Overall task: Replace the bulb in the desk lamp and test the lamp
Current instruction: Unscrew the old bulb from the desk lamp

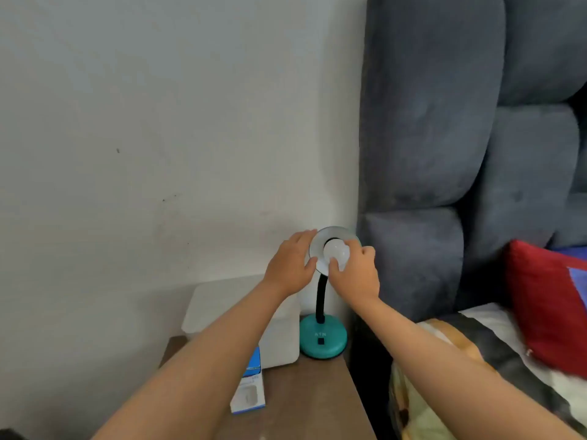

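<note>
The bulb point(336, 253) sits in the middle of the lamp shade point(333, 236), which is tipped to face the camera at the top of the black gooseneck point(322, 296). The right hand point(355, 274) has a grip clenched round the bulb, fingers point(336, 265) on its lower right side from about 4 o'clock. The left hand point(290, 265) cups the shade rim at 9 o'clock, its grip grasping the shade to steady it.

Handling, as a judgement: the bulb looks frosted, smooth, light and fragile, likely slippery, so hold it round the widest part of the globe with spread fingertips and twist, don't squeeze. The gooseneck bends, so the shade will swing unless the left hand braces it. The teal base point(323, 339) looks small and light and could tip or slide under torque. Whether the bulb is going in or coming out, I cannot tell.

Edges and room: the base stands near the far right corner of the worktop point(311, 395), close to its right edge. At 3 o'clock of the shade the grey padded headboard point(428, 154) is just beside it, so there is little elbow room there. The wall point(158, 122) lies behind. A white box point(222, 309) sits at 9 o'clock of the base, just beside it. A blue-and-white bulb carton point(249, 389) lies at 7 o'clock, partly under the left forearm. Open room is toward the camera, at 6 o'clock.
</note>
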`<state>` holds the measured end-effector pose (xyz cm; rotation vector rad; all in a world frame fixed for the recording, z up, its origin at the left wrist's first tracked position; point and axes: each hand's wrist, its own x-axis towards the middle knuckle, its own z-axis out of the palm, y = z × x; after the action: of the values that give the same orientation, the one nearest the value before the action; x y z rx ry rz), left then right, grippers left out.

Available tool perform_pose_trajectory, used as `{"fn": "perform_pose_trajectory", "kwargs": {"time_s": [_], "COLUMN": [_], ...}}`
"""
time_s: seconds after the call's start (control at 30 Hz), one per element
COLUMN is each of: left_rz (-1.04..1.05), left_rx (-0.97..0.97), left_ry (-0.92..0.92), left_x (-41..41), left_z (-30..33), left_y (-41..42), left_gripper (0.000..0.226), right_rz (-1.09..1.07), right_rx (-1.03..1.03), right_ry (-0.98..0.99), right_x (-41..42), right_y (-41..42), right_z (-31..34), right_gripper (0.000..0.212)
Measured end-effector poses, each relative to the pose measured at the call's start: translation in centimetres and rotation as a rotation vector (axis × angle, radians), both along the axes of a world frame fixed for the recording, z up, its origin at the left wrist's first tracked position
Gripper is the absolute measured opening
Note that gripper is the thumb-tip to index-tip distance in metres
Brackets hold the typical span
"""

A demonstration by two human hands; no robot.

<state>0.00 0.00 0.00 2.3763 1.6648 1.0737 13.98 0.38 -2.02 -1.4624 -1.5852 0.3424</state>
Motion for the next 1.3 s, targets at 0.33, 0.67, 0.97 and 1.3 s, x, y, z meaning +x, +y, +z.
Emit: {"fn": "perform_pose_trajectory", "kwargs": {"time_s": [0.33,0.67,0.97,1.3], "left_rz": [0.051,0.046,0.002,0.002], "left_rx": [-0.019,0.018,0.006,-0.044], "left_ry": [-0.067,-0.224,-0.253,-0.279], "left_x": [-0.1,0.0,0.4,1.2], "left_z": [-2.1,-2.7,-2.9,-2.1], "left_y": [5.0,6.7,7.3,6.6], "left_gripper": [0.051,0.05,0.051,0.045], "right_rz": [-0.067,-0.079,-0.048,-0.088], "right_rx": [0.052,0.045,0.047,0.013], "right_ry": [0.154,0.116,0.06,0.113], "right_x": [-1.3,-1.4,-0.7,-0.9], "right_y": [3.3,5.5,6.4,6.0], "right_z": [-1.9,-1.5,-1.2,-2.0], "right_gripper": [0.052,0.048,0.045,0.06]}}
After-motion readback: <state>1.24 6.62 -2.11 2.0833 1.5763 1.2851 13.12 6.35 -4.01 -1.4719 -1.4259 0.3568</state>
